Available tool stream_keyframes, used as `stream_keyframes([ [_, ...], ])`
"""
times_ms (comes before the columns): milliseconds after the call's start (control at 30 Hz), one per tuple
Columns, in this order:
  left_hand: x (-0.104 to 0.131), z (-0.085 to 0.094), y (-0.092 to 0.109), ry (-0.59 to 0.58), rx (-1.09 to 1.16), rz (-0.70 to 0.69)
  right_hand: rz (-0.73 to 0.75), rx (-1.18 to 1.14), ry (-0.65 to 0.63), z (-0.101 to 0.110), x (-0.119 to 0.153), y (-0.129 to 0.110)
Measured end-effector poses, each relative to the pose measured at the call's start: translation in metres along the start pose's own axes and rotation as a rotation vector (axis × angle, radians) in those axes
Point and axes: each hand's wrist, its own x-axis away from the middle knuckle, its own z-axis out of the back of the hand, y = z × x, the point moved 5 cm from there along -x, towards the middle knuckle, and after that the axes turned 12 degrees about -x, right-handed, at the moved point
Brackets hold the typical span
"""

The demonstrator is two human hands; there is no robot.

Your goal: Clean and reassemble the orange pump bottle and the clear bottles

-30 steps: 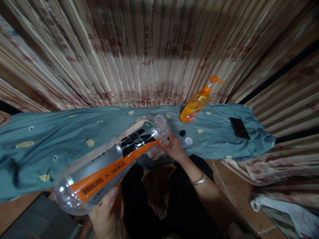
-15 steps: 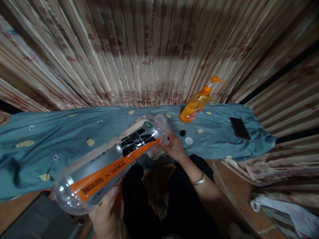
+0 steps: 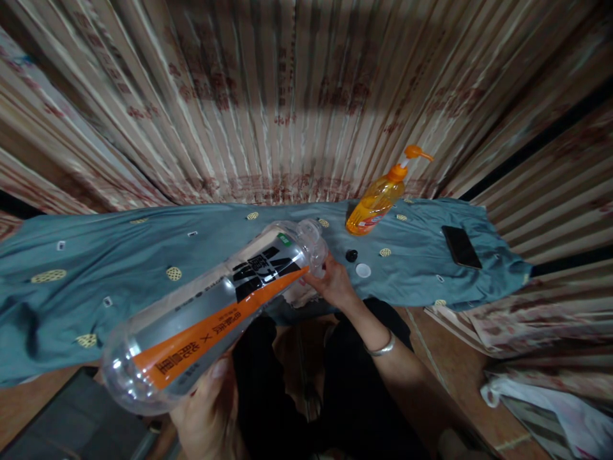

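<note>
A large clear plastic bottle [image 3: 220, 313] with a silver, orange and black label lies slantwise in front of me, held above the table. Near its base, my left hand [image 3: 211, 402] grips it from below. My right hand [image 3: 332, 281] is closed around clear plastic at the neck end, fingers partly hidden behind it. Whether a separate small clear piece sits at that end, I cannot tell. On the cloth beyond my right hand are a small black cap [image 3: 351, 255] and a white round lid [image 3: 363, 270]. A pale crumpled thing [image 3: 301, 295] shows partly beneath the bottle.
An orange pump bottle [image 3: 376, 203] of yellow-orange liquid stands at the back of the teal patterned tablecloth [image 3: 138, 255]. A black phone [image 3: 460, 246] lies to the right. Patterned curtains [image 3: 287, 96] hang behind. A dark box [image 3: 76, 415] is at lower left.
</note>
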Motion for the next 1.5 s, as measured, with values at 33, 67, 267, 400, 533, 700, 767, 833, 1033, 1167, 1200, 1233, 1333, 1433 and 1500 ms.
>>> stream_keyframes([
  [33,0.0004,0.0008,-0.0006,0.014,-0.002,0.011,0.0,-0.001,-0.001,0.0,0.0,0.0],
  [67,0.0009,0.0016,-0.0013,0.028,-0.001,0.021,0.002,-0.003,-0.002,0.0,0.0001,0.0],
  [267,0.0021,0.0013,-0.0008,0.039,-0.016,0.023,0.019,-0.021,0.001,0.0003,0.0008,0.0001],
  [400,0.0018,-0.0003,-0.0001,0.032,-0.015,0.04,0.007,-0.008,0.011,0.0012,0.0007,-0.0005],
  [533,0.0011,0.0022,-0.0032,0.054,0.017,0.057,0.007,0.0,-0.001,0.0018,0.0008,-0.0015],
  [700,0.0012,0.0053,-0.006,0.041,0.005,0.023,0.001,-0.004,0.006,0.0022,0.001,-0.0019],
  [767,0.0013,0.0061,-0.0058,0.042,-0.019,0.013,-0.01,-0.002,0.003,0.0024,0.001,-0.0025],
  [833,0.0011,0.0055,-0.0049,0.037,-0.021,0.019,-0.016,-0.01,-0.008,0.0022,0.0012,-0.0036],
  [1033,0.0008,0.0006,-0.0001,0.02,-0.019,0.043,-0.016,-0.009,0.001,0.002,0.0015,-0.0053],
  [1167,0.001,0.0037,-0.0031,0.023,-0.014,0.039,-0.022,0.025,0.003,0.002,0.0013,-0.0027],
  [1200,0.0009,0.0045,-0.0041,0.022,-0.013,0.037,-0.017,0.026,0.003,0.0022,0.0012,-0.0022],
  [1233,0.0007,0.005,-0.0044,0.022,-0.013,0.029,-0.01,0.024,0.003,0.0024,0.0011,-0.0018],
  [1333,0.0001,0.004,-0.0035,0.012,-0.011,0.008,0.007,0.016,0.006,0.0032,0.0009,-0.0006],
  [1433,0.0002,0.0027,-0.0023,0.014,0.003,0.022,0.01,0.003,0.004,0.0028,0.0006,0.0005],
  [1500,0.0004,0.0033,-0.0032,0.017,0.015,0.046,0.008,-0.004,0.005,0.0021,0.0004,0.001],
])
